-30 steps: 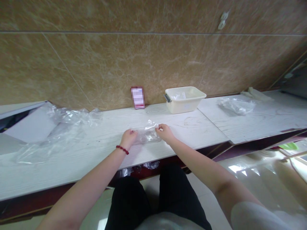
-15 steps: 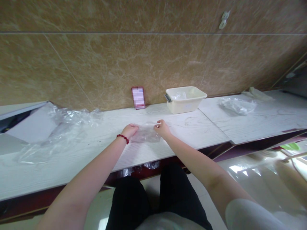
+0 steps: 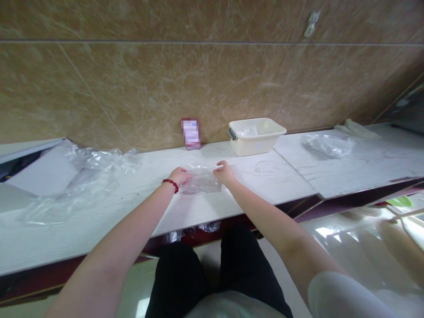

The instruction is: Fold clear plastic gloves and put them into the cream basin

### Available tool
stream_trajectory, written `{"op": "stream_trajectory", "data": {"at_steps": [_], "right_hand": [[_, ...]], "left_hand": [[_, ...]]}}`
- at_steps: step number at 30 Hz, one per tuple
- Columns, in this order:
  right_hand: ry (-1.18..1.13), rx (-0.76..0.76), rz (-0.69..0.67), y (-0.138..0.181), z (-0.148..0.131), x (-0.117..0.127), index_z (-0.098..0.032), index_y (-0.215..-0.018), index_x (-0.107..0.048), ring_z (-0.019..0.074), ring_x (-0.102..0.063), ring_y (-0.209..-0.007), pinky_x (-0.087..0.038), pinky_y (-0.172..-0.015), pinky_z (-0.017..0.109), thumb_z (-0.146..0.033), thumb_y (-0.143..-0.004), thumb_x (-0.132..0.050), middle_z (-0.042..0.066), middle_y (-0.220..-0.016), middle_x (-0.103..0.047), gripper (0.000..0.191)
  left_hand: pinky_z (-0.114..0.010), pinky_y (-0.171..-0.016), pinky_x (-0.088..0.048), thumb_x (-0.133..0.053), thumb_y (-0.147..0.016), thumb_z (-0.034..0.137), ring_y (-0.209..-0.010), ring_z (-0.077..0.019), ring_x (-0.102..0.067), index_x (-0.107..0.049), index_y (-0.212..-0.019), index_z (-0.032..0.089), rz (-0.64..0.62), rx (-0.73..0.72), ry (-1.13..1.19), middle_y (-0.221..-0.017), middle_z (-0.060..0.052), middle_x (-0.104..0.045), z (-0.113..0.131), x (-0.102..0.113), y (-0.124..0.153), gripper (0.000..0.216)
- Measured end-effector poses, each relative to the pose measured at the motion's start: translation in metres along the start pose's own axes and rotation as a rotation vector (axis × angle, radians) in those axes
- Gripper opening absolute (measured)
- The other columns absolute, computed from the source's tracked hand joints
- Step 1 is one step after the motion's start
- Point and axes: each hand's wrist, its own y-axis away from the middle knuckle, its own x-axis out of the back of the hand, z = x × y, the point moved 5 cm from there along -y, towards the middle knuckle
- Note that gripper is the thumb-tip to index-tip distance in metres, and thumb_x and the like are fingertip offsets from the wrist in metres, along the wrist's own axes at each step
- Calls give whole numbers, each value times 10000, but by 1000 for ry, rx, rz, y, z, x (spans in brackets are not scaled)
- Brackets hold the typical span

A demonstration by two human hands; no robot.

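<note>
A clear plastic bag (image 3: 202, 180) lies on the white wood-grain counter (image 3: 265, 185) in front of me, crinkled along its far edge. My left hand (image 3: 180, 176), with a red bead bracelet (image 3: 172, 184) at the wrist, is closed on the bag's left side. On the opposite side my right hand (image 3: 225, 174) grips the bag's right edge between thumb and fingers. Part of each side of the bag is hidden by my fingers.
Behind my right hand stands a cream plastic bin (image 3: 256, 143) holding clear plastic. A phone-like thing with a blurred face (image 3: 191, 134) leans on the wall. Loose plastic film (image 3: 96, 165) and an open white box (image 3: 43, 176) sit left; a plastic bundle (image 3: 329, 145) lies right.
The bag's far edge has gone from straight and taut to slack and wavy. Both hands have shifted very slightly away from me and stay at the bag's sides.
</note>
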Motion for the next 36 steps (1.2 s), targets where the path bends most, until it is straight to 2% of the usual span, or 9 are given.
{"op": "stream_trajectory", "data": {"at_steps": [3, 10, 13, 16, 19, 23, 27, 30, 36], "right_hand": [[-26, -2, -24, 0, 2, 0, -223, -928, -495, 80, -548, -608, -399, -570, 185, -164, -657, -491, -37, -711, -600, 278], [-38, 3, -85, 8, 1, 0, -212, -937, -610, 90, -566, -677, -420, -608, 185, -139, -675, -463, -5, -780, -633, 309], [-3, -36, -92, 13, 1, 3, -208, -983, -597, 93, -564, -619, -424, -596, 193, -169, -692, -462, 4, -760, -640, 323], [63, -22, -99, 18, -5, 8, -206, -1025, -575, 97, -561, -598, -426, -609, 202, -202, -696, -479, 9, -749, -639, 343], [128, 18, -114, 23, -10, 12, -200, -1038, -565, 102, -568, -647, -423, -659, 206, -207, -689, -493, 14, -784, -634, 356], [228, 73, -129, 26, -10, 11, -152, -1052, -552, 123, -565, -759, -413, -735, 216, -201, -652, -530, 51, -896, -611, 403], [309, 180, -149, 27, -12, 8, -113, -1076, -529, 140, -537, -874, -389, -802, 215, -196, -605, -572, 88, -1032, -557, 480], [335, 189, -200, 28, -13, 7, -95, -1078, -524, 154, -518, -920, -376, -827, 221, -225, -586, -608, 103, -1059, -540, 515], [304, 169, -301, 29, -12, 12, -133, -1080, -520, 133, -549, -814, -414, -747, 218, -262, -560, -650, 79, -1082, -531, 552]], "left_hand": [[-212, -462, -396, -638, -557, 302, -499, -132, -552, -490, -980, 117, 24, 5, 3, -633, -31, -608, -4, -1, 0, 484], [-166, -479, -416, -489, -724, 295, -527, -79, -556, -325, -1137, 114, 91, -40, 108, -790, -65, -595, -2, -3, 7, 480], [-157, -457, -408, -486, -732, 284, -455, -50, -523, -262, -1191, 164, 123, -120, 107, -812, -37, -577, 2, -3, 12, 525], [-160, -446, -401, -478, -737, 316, -420, -47, -506, -287, -1204, 225, 134, -255, 78, -763, 0, -568, 7, -1, 18, 513], [-173, -482, -416, -456, -742, 330, -501, -72, -548, -417, -1130, 217, 79, -288, 96, -773, -11, -583, 6, -1, 23, 406], [-202, -523, -420, -483, -702, 358, -558, -114, -563, -592, -888, 136, -18, -274, 6, -714, -44, -615, 0, -3, 32, 310], [-214, -499, -409, -557, -630, 395, -555, -139, -566, -567, -1006, 131, -74, -260, -16, -652, -40, -628, -6, -5, 41, 460], [-211, -484, -401, -590, -603, 380, -524, -127, -553, -540, -1063, 143, -110, -273, -11, -658, -35, -635, -9, -7, 45, 520], [-195, -426, -360, -599, -597, 365, -439, -93, -493, -498, -1104, 144, -209, -275, 0, -604, -8, -615, -18, -9, 46, 562]]}}
